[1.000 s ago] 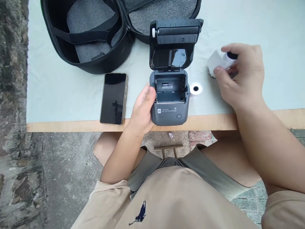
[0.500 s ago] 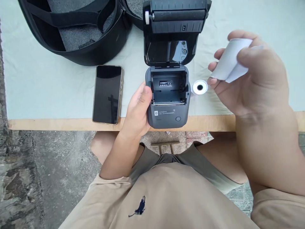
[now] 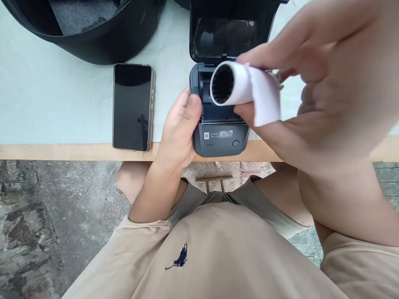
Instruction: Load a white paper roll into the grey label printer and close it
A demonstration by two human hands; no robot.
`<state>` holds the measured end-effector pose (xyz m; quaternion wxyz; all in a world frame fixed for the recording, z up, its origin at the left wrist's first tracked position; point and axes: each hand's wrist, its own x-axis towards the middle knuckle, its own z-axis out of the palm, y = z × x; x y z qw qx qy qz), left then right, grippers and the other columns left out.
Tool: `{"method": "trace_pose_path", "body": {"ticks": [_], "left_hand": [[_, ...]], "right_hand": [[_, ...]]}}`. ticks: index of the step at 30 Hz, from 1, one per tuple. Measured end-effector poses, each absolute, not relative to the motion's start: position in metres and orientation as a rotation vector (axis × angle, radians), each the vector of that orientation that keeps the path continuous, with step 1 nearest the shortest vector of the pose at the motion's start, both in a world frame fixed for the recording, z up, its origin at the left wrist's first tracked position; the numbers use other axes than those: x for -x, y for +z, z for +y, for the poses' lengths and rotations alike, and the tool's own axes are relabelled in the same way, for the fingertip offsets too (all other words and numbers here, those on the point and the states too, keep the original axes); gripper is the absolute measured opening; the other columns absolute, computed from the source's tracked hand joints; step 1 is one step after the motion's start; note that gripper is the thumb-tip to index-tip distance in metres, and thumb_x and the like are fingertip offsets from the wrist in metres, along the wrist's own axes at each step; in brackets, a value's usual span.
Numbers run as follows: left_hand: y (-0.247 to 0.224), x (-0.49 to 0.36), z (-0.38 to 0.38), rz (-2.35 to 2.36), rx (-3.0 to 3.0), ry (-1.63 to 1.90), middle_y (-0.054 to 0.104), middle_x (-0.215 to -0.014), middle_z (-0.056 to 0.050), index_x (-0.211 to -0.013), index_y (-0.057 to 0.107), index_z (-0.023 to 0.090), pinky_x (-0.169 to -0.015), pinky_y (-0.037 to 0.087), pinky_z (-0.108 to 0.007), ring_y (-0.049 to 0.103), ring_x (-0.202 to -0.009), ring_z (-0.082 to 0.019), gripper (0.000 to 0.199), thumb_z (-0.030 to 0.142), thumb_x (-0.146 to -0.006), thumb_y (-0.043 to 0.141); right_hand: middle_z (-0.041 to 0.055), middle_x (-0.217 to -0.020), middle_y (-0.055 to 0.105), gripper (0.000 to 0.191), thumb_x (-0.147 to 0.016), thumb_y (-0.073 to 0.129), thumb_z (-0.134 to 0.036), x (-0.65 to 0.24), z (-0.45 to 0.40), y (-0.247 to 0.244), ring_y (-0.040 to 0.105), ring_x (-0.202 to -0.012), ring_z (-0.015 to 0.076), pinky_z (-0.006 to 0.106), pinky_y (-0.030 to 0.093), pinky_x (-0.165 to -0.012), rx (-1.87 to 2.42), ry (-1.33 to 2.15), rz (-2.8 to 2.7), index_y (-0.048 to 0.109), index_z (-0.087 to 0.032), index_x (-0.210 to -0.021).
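A dark grey label printer [image 3: 218, 143] stands at the table's front edge with its black lid [image 3: 224, 37] raised. My left hand [image 3: 182, 128] grips the printer's left side, thumb on top of the rim. Between thumb and fingers of my right hand [image 3: 311, 91] is a white paper roll [image 3: 243, 85], held above the printer's hollow. The roll's dark, ridged core opening faces left, and a loose flap of paper hangs at its right. Part of the hollow is hidden behind the roll and my fingers.
Left of the printer lies a phone [image 3: 132, 108] with a dark screen. An unzipped black case [image 3: 124, 37] with grey foam inside stands behind it. The table's wooden edge [image 3: 62, 151] runs above my knees.
My right hand has swung left with the paper roll, from beside the printer to over it, turning the core opening into view. The small white roll on the table is now hidden. The view has shifted slightly.
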<state>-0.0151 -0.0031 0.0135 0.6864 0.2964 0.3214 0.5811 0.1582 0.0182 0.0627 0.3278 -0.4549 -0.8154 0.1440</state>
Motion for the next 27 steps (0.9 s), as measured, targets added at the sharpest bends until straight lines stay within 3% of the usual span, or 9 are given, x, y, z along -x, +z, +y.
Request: {"method": "trace_pose_path", "body": {"ticks": [4,7,12,20,27], "left_hand": [[0.009,0.017,-0.002,0.639,-0.686,1.283,0.068,-0.1,-0.004,-0.11,0.061,0.023,-0.103,0.046,-0.035,0.06,-0.117,-0.023,0.026,0.037,-0.092,0.049],[0.008,0.019,-0.002,0.626,-0.745,1.259,0.065,-0.103,-0.003,-0.112,0.06,0.025,-0.104,0.047,-0.036,0.059,-0.117,-0.022,0.027,0.037,-0.089,0.054],[0.016,0.018,-0.005,0.697,-0.735,1.238,0.064,-0.103,-0.003,-0.115,0.059,0.025,-0.104,0.047,-0.036,0.054,-0.123,-0.022,0.029,0.04,-0.091,0.05],[0.016,0.021,-0.005,0.689,-0.644,1.231,0.066,-0.106,-0.004,-0.108,0.059,0.025,-0.102,0.049,-0.035,0.053,-0.126,-0.023,0.028,0.043,-0.088,0.052],[0.016,0.025,-0.008,0.792,-0.751,1.198,0.064,-0.092,-0.002,-0.105,0.055,0.021,-0.074,0.055,-0.028,0.065,-0.1,-0.022,0.027,0.028,-0.081,0.064]], "right_hand": [[0.004,-0.108,0.059,0.024,-0.087,0.05,-0.028,-0.145,0.018,0.071,0.064,-0.094,0.0168,0.029,0.051,-0.073,1.283,0.252,-2.285,0.055,-0.023,-0.11],[0.0021,-0.102,0.066,0.017,-0.09,0.045,-0.027,-0.138,0.019,0.072,0.065,-0.09,0.0185,0.033,0.048,-0.067,1.382,0.104,-2.356,0.055,-0.025,-0.103],[-0.0032,-0.111,0.067,0.015,-0.089,0.046,-0.024,-0.139,0.022,0.061,0.063,-0.099,0.0189,0.035,0.05,-0.081,1.208,0.04,-2.421,0.06,-0.028,-0.092],[0.0018,-0.086,0.065,0.013,-0.08,0.06,-0.015,-0.137,0.014,0.05,0.055,-0.077,0.0154,0.032,0.042,-0.067,0.832,0.0,-2.285,0.065,-0.022,-0.09],[0.0057,-0.094,0.064,0.024,-0.086,0.055,-0.034,-0.138,0.006,0.041,0.058,-0.094,0.02,0.037,0.049,-0.079,0.819,0.098,-2.335,0.061,-0.018,-0.104]]}}
